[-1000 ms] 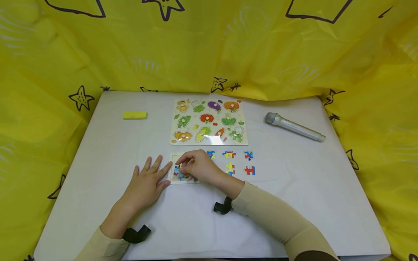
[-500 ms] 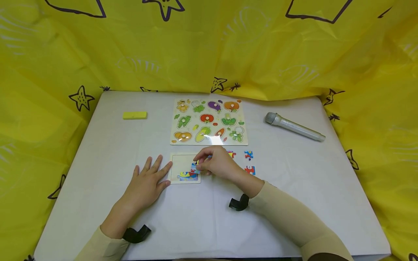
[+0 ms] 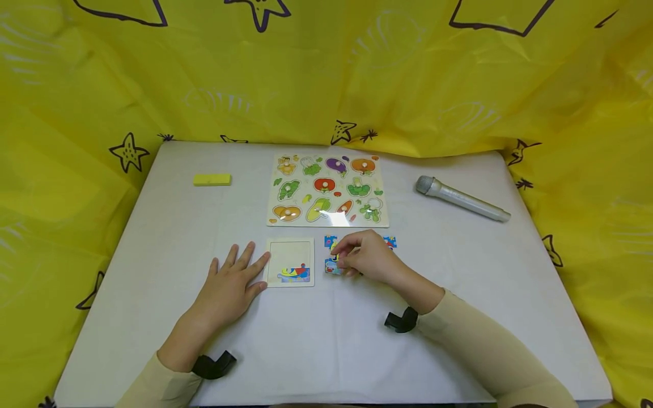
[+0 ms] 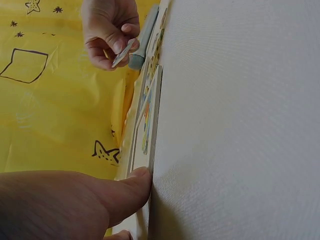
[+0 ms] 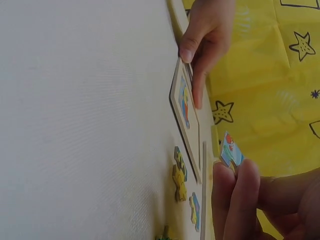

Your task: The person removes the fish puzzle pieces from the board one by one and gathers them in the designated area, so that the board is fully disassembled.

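In the head view my left hand (image 3: 229, 289) lies spread on the table, its thumb and index fingertips at the left edge of a small wooden puzzle tray (image 3: 275, 249). Joined jigsaw pieces (image 3: 294, 274) in yellow, red and blue fill the tray's lower right. To the right of the tray, my right hand (image 3: 369, 259) pinches a jigsaw piece (image 5: 230, 150), light blue with a red figure, between thumb and fingers. The right wrist view shows it raised above the table. Other loose pieces (image 3: 330, 241) lie around and partly behind that hand.
A vegetable peg puzzle board (image 3: 326, 198) lies behind the tray. Farther right is a silver microphone (image 3: 461, 199), and a yellow block (image 3: 212, 179) sits at the back left. Yellow printed cloth (image 3: 326, 73) surrounds the white table (image 3: 326, 351).
My right hand has moved right, from over the tray to the loose pieces, carrying the jigsaw piece and uncovering the tray. The left hand has stayed in place.
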A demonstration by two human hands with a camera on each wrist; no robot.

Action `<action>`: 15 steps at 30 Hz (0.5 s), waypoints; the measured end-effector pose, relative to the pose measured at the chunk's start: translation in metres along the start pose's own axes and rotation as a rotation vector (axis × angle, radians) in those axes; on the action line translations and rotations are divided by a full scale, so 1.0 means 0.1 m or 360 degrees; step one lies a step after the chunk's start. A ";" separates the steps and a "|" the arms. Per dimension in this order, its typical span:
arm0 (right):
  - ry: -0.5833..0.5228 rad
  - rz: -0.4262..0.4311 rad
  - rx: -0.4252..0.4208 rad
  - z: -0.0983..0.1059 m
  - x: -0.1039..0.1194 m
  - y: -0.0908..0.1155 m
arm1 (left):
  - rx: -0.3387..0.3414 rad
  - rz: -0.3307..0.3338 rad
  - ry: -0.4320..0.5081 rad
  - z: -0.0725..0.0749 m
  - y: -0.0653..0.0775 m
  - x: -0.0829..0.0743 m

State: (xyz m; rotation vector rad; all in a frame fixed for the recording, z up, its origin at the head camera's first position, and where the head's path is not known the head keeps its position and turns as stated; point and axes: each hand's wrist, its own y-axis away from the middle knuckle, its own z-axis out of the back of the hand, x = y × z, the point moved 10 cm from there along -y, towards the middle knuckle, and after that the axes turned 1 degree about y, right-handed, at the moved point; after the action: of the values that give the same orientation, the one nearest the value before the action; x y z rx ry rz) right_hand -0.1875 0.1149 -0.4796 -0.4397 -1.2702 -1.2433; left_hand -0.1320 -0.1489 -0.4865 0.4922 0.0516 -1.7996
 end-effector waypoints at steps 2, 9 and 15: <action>0.0006 -0.0016 0.0021 0.01 -0.04 0.02 | -0.0007 -0.0003 -0.0009 0.00 0.00 0.00; 0.0058 -0.0018 0.0076 -0.02 -0.11 0.08 | -0.0016 0.0002 -0.0025 0.02 0.01 -0.02; 0.0089 -0.0026 0.0120 -0.12 -0.18 0.10 | -0.0021 -0.0010 -0.0031 0.02 0.01 -0.03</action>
State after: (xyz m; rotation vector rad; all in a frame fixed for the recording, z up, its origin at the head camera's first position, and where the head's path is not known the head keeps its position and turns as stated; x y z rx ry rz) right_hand -0.1702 0.1167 -0.4957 -0.3388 -1.2706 -1.2093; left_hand -0.1316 -0.1470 -0.4834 0.4657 0.0516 -1.8087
